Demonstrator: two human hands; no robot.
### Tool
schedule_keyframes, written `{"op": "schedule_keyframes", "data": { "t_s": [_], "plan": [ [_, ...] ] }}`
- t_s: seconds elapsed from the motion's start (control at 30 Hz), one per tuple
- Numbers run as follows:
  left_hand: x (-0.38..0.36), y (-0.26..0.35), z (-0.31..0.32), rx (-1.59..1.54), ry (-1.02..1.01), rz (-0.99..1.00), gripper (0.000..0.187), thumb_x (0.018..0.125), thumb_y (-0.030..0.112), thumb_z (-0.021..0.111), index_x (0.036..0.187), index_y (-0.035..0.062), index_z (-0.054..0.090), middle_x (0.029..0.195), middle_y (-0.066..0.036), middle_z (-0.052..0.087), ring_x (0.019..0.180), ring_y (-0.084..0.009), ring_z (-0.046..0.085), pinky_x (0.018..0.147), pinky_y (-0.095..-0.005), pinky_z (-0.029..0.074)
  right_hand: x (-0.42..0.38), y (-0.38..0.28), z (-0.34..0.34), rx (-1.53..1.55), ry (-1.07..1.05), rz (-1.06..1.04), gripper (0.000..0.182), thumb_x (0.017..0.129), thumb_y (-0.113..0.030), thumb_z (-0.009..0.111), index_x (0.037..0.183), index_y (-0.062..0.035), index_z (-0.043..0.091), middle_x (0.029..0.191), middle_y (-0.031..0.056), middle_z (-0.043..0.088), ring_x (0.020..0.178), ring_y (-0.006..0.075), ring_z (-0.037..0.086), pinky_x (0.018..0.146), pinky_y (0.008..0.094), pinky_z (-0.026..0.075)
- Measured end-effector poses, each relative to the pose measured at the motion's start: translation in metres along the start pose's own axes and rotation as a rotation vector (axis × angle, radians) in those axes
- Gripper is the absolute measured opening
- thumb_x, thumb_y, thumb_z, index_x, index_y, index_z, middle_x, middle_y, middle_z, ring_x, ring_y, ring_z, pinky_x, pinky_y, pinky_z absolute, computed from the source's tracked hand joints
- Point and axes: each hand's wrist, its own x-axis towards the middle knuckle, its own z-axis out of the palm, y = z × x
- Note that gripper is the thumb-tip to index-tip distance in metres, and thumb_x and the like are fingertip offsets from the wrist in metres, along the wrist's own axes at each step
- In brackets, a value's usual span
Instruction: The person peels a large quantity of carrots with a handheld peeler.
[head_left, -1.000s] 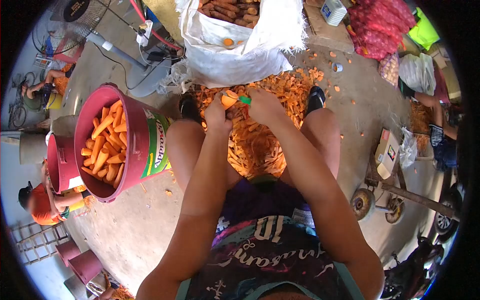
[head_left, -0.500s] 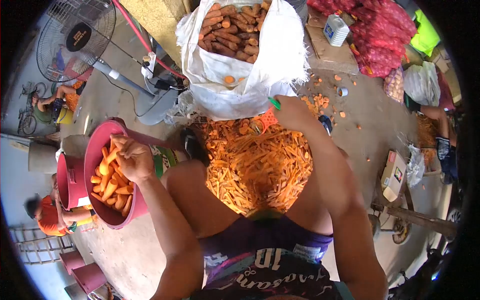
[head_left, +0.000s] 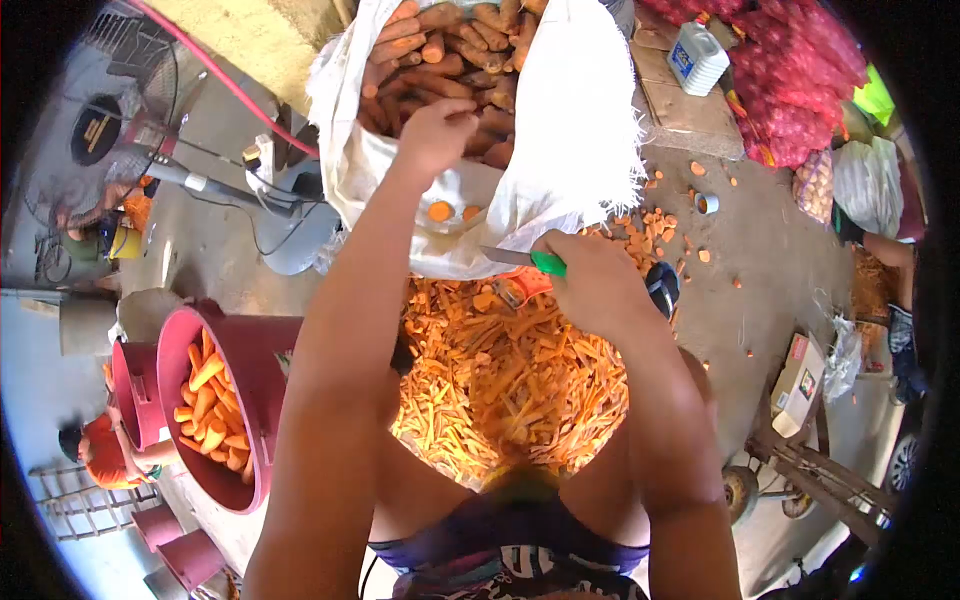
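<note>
My left hand (head_left: 438, 142) is over the open mouth of a white woven sack (head_left: 570, 110), its fingers apart and right at the unpeeled carrots (head_left: 440, 85) inside. In my right hand (head_left: 597, 278) is a knife with a green handle (head_left: 548, 263), its blade pointing left across the sack's lower edge. An orange-red plastic tool (head_left: 528, 284) shows just below that hand, partly covered by it. Between my legs lies a heap of carrot peelings (head_left: 510, 370). Peeled carrots (head_left: 210, 400) fill part of a tilted-looking pink tub (head_left: 262, 450) at my left.
A standing fan (head_left: 100, 130) and its grey base are at the left. Carrot slices (head_left: 655, 230) litter the floor right of the sack. Beyond are a white jug (head_left: 697, 60), red net bags (head_left: 790, 80) and a wooden cart (head_left: 820, 490). Other people work at both sides.
My left hand has gone from the pink tub up to the carrots in the sack. My right hand has turned, so the knife blade now shows, and the view has shifted.
</note>
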Motion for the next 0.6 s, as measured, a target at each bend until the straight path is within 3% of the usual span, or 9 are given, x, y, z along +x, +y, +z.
{"op": "schedule_keyframes", "data": {
  "t_s": [0.03, 0.1, 0.13, 0.2, 0.3, 0.37, 0.5, 0.57, 0.6],
  "plan": [
    [0.024, -0.004, 0.015, -0.001, -0.005, 0.006, 0.054, 0.093, 0.034, 0.071, 0.14, 0.0076, 0.067, 0.124, -0.014, 0.075, 0.106, -0.0287, 0.071, 0.096, -0.0364, 0.055, 0.003, 0.003, -0.005, 0.046, 0.018, -0.003, 0.019, 0.093, -0.01, 0.059, 0.109, -0.0071, 0.068, 0.096, 0.0221, 0.071, 0.093, 0.0437, 0.068, 0.082, 0.0536, 0.052],
    [0.058, -0.018, 0.048, 0.387, -0.08, -0.02, 0.07, 0.091, 0.047, 0.069, 0.151, 0.0119, 0.058, 0.141, -0.02, 0.067, 0.13, -0.0399, 0.062, 0.111, -0.0461, 0.048, 0.008, 0.011, -0.011, 0.086, 0.039, 0.004, 0.018, 0.093, -0.009, 0.059, 0.109, -0.0075, 0.068, 0.095, 0.0219, 0.071, 0.094, 0.0438, 0.068, 0.082, 0.0532, 0.052],
    [0.063, -0.023, 0.063, 0.467, -0.162, -0.108, 0.083, 0.091, 0.054, 0.064, 0.16, 0.0126, 0.045, 0.15, -0.021, 0.059, 0.146, -0.0433, 0.047, 0.12, -0.0511, 0.039, 0.009, 0.016, -0.011, 0.12, 0.058, 0.001, 0.018, 0.094, -0.01, 0.06, 0.109, -0.0079, 0.068, 0.095, 0.0216, 0.071, 0.094, 0.0436, 0.068, 0.082, 0.0529, 0.052],
    [0.08, -0.037, 0.072, 0.467, -0.293, -0.155, 0.083, 0.093, 0.054, 0.062, 0.162, 0.0121, 0.04, 0.151, -0.018, 0.059, 0.147, -0.041, 0.047, 0.122, -0.0528, 0.036, 0.003, 0.029, -0.007, 0.163, 0.06, 0.016, 0.017, 0.094, -0.01, 0.06, 0.109, -0.0082, 0.068, 0.095, 0.0212, 0.071, 0.094, 0.0434, 0.069, 0.081, 0.0525, 0.052],
    [0.089, -0.037, 0.067, 0.46, -0.295, -0.024, 0.072, 0.097, 0.056, 0.059, 0.153, 0.0104, 0.05, 0.147, -0.019, 0.062, 0.139, -0.0376, 0.056, 0.119, -0.0526, 0.038, -0.002, 0.037, -0.008, 0.035, 0.061, -0.018, 0.017, 0.093, -0.011, 0.06, 0.108, -0.01, 0.067, 0.093, 0.02, 0.071, 0.092, 0.0411, 0.07, 0.081, 0.0531, 0.054],
    [0.073, -0.026, 0.06, 0.588, -0.171, 0.085, 0.071, 0.097, 0.056, 0.061, 0.15, 0.0098, 0.052, 0.14, -0.022, 0.065, 0.134, -0.0394, 0.059, 0.115, -0.0499, 0.043, -0.009, 0.039, -0.008, 0.083, 0.112, -0.062, 0.016, 0.094, -0.011, 0.06, 0.108, -0.0109, 0.068, 0.09, 0.019, 0.071, 0.089, 0.0412, 0.07, 0.079, 0.0532, 0.054],
    [0.05, -0.002, 0.033, 0.543, 0.002, 0.094, 0.071, 0.096, 0.055, 0.066, 0.144, 0.0042, 0.056, 0.135, -0.025, 0.067, 0.131, -0.0414, 0.06, 0.111, -0.0483, 0.046, -0.025, 0.034, -0.021, 0.057, 0.142, -0.037, 0.015, 0.094, -0.012, 0.06, 0.107, -0.0106, 0.068, 0.092, 0.0189, 0.072, 0.091, 0.0414, 0.07, 0.08, 0.0534, 0.054],
    [0.021, 0.012, 0.004, 0.298, 0.042, 0.02, 0.072, 0.095, 0.056, 0.069, 0.138, -0.0012, 0.059, 0.132, -0.027, 0.067, 0.128, -0.0432, 0.061, 0.106, -0.0492, 0.05, -0.031, 0.025, -0.027, 0.087, 0.189, -0.009, 0.014, 0.096, -0.014, 0.061, 0.107, -0.0093, 0.068, 0.095, 0.0196, 0.072, 0.093, 0.042, 0.07, 0.081, 0.0541, 0.054],
    [0.005, 0.017, -0.005, 0.025, 0.014, -0.002, 0.065, 0.097, 0.049, 0.07, 0.135, -0.0022, 0.06, 0.125, -0.022, 0.068, 0.118, -0.0333, 0.064, 0.098, -0.0432, 0.053, -0.033, 0.022, -0.027, 0.089, 0.197, -0.025, 0.014, 0.096, -0.014, 0.061, 0.107, -0.0093, 0.068, 0.095, 0.0196, 0.072, 0.093, 0.042, 0.07, 0.081, 0.0541, 0.054]
  ]
}}
